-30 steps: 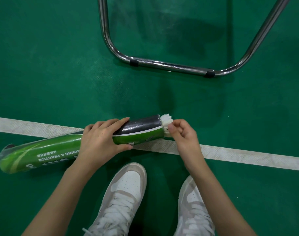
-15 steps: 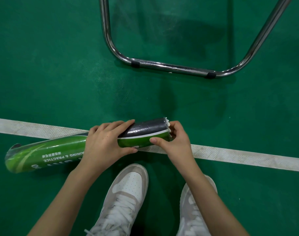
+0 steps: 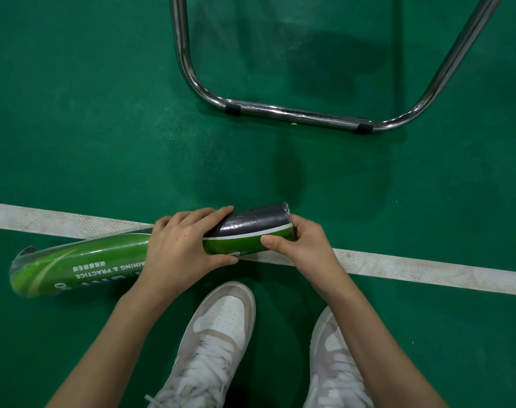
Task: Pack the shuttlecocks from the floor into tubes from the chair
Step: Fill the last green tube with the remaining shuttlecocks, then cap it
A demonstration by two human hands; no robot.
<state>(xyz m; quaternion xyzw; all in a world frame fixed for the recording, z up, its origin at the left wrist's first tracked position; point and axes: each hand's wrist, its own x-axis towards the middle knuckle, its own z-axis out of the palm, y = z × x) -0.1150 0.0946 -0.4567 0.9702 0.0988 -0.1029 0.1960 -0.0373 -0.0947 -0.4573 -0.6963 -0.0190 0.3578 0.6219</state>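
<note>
While I look down through the head camera, I see the tube [image 3: 115,260] held level above the green floor [image 3: 89,128], its long green body running out to the left and its dark end pointing right; my left hand [image 3: 183,248] grips it about the middle, fingers curled over the top and close together, thumb tucked under the near side; my right hand [image 3: 298,245] cups the dark end, thumb laid flat along the green side and the other fingers wrapped round the mouth; whether that mouth is open or capped I cannot tell, since the hand covers it; no shuttlecock shows outside the tube. Below the tube a white line [image 3: 412,269] crosses the floor; the chair frame [image 3: 298,113], a bent chrome pipe, stands well beyond it; two pale shoes [image 3: 221,328] point forward between my forearms.
</note>
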